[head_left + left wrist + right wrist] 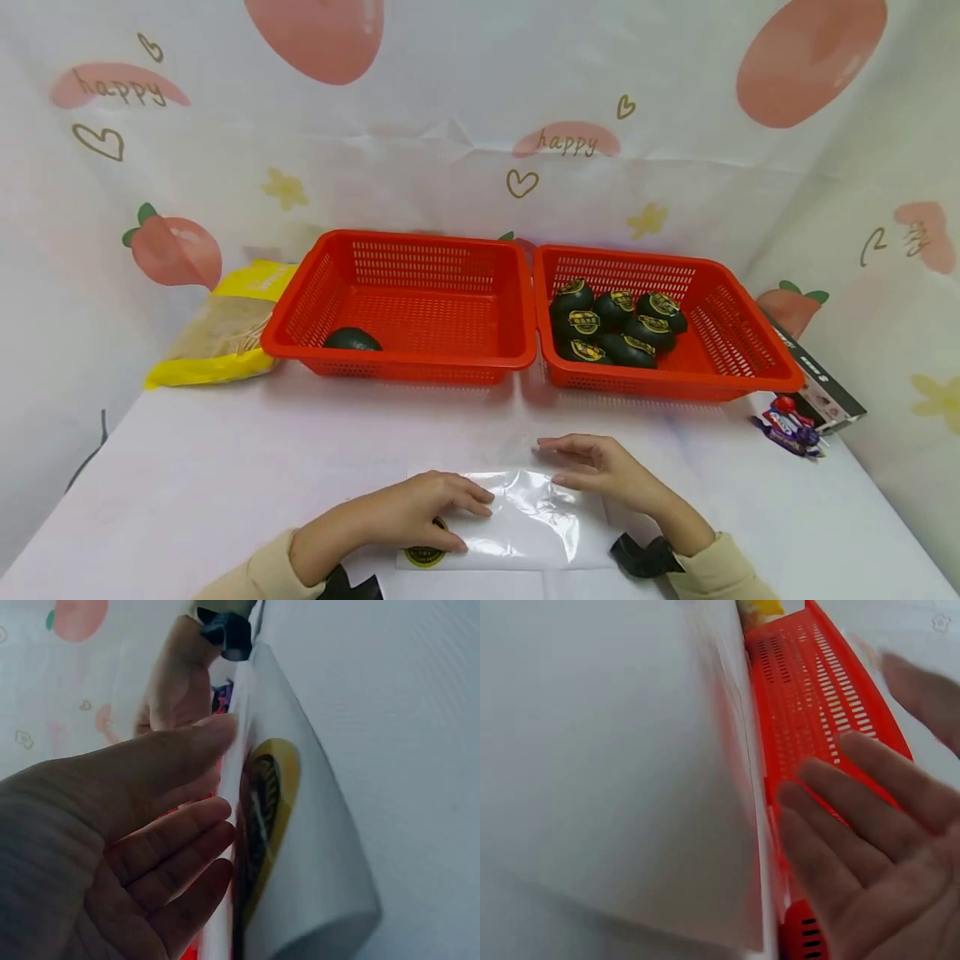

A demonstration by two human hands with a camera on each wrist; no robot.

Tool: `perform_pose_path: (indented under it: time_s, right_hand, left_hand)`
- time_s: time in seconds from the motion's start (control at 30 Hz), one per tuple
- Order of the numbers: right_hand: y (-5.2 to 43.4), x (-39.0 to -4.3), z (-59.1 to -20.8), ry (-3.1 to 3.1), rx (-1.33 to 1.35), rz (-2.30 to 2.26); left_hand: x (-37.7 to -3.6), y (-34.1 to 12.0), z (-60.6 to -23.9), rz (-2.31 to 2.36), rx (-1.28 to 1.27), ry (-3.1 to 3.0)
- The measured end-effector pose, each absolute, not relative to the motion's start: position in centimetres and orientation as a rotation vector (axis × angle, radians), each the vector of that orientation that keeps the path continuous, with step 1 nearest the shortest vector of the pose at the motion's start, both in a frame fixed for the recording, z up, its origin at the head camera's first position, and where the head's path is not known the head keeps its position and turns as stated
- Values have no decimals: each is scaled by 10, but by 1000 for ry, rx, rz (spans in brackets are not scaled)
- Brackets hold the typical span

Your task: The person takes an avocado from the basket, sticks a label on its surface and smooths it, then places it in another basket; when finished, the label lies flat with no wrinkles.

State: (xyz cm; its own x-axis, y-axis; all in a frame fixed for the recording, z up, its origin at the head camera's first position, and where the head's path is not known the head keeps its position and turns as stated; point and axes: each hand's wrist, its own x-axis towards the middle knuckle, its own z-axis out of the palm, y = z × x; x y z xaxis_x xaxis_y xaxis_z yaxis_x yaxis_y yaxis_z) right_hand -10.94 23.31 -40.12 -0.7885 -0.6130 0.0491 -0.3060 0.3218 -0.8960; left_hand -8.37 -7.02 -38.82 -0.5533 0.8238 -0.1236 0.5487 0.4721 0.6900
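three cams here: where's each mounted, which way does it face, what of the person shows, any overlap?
Head: worn on the head, looks forward and down at the table; both hands, left hand and right hand, lie on a clear plastic bag before two red baskets.
Left wrist: beside the left palm, looks along the bag's edge.
Right wrist: beside the right hand's open fingers, faces a basket wall.
Shared: head and left wrist both show the bag's round label.

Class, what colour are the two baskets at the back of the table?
Both baskets are red, best seen in the head view.
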Motion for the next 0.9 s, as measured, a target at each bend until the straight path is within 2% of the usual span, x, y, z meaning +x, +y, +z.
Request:
perform_pose_path:
  time_s: [0.13,0.2,0.27,0.43,0.53,0.73,0.9]
  right_hand:
    - [235,-108,-393,2331,-957,-1226]
    - [234,-109,-383,2376,-990,-1140]
    - [232,-113,-369,2435,-1008,-1059]
    - [217,-133,-323,2502,-1174,-939]
    - [199,-150,-296,2477,-1296,-927]
    - [132,-202,-255,2422,-1339,-857]
    - [58,-253,-252,2298,-1220,-748]
  left_hand:
    - [-88,-69,-392,992,1123,2231]
    - [-94,-71,-392,1218,1006,2197]
    - [-104,-75,-389,1511,765,2167]
    - [-134,-93,-375,2330,-113,1715]
    - [-145,-101,-370,2604,-394,1423]
    - [-149,-104,-371,2703,-476,1371]
    - [-147,-108,-374,2712,-456,1398]
